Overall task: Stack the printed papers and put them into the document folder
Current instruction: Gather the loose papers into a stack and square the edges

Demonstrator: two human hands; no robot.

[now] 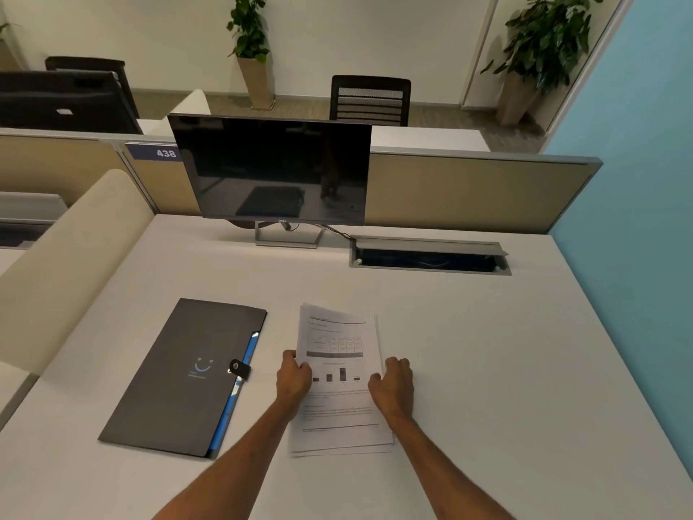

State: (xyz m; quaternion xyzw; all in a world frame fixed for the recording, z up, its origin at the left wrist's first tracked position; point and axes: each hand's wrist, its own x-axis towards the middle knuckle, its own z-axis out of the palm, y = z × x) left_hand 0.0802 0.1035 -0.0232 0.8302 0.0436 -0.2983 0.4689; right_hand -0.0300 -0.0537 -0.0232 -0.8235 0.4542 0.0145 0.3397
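A loose stack of printed papers [339,339] with a table and a bar chart lies on the white desk [487,369], its sheets slightly fanned at the edges. My left hand [294,380] grips the stack's left edge, fingers curled over it. My right hand [392,388] rests on the right edge with fingers bent against the sheets. To the left lies the dark grey document folder [176,373], closed, with a blue inner edge and a black snap tab [239,368] on its right side.
A dark monitor [273,168] on a stand sits at the back of the desk. An open cable hatch [429,257] is set into the desk at back right. A beige divider [67,264] borders the left, a blue wall [637,182] the right.
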